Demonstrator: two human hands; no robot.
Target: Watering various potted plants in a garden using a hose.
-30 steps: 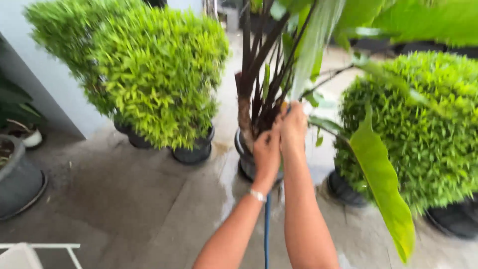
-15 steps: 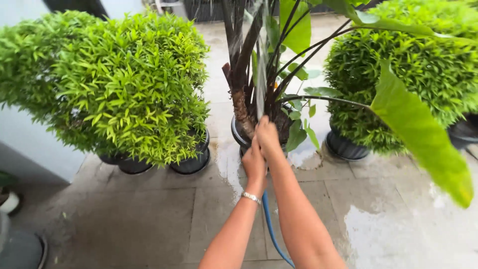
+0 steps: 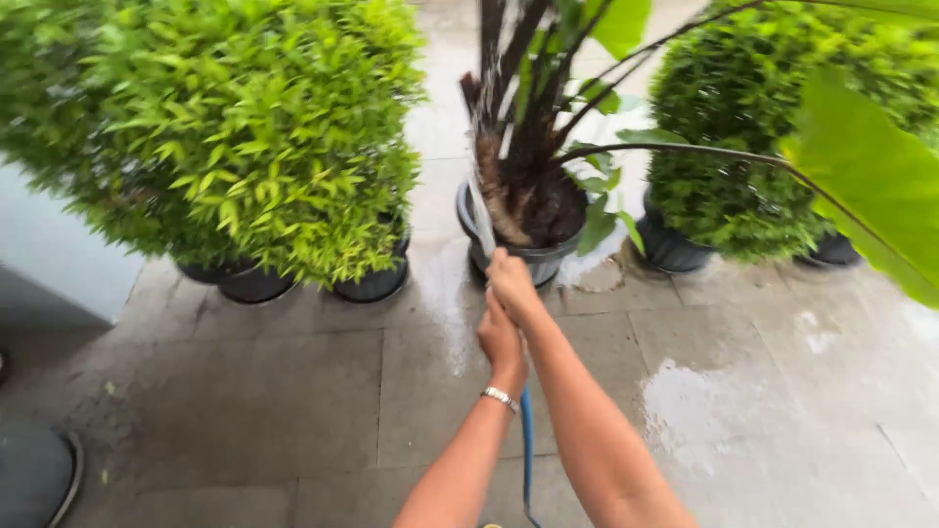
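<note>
Hands (image 3: 509, 308) lowered; blue hose (image 3: 526, 445) sprays; wet paving (image 3: 704, 411).

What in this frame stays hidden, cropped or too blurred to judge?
- Hose nozzle, head view: covered by the right hand and left hand.
- Fingers on the hose: wrapped out of sight; grip unclear.
- Bushy plant: cut by the top and left edges.
- Big leaf: cropped at the right edge.
- Water stream: motion-blurred.
- Round dark object: cut by the corner, unidentifiable.
</note>
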